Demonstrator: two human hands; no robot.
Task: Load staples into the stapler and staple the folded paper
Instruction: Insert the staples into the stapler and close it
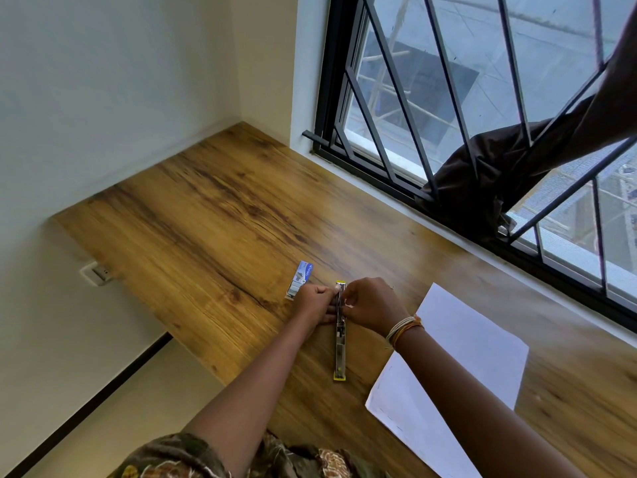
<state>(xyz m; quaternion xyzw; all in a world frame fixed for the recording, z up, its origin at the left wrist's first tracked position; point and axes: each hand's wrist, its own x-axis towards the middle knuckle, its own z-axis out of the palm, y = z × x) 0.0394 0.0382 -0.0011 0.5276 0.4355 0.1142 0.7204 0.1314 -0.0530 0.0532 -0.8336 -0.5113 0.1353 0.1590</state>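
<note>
My left hand and right hand pinch the opened stapler, its long axis pointing away from me; the staple box lies nearer my left

We see bare tabletop stretching left and far. Near our hands, the staple box crowds the left side, the paper the right.

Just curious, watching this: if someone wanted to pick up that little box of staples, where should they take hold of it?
Probably by the long sides of the staple box, fingers coming from above. It lies flat on the table, its near end beside the left hand, so the far blue end is freer.
</note>
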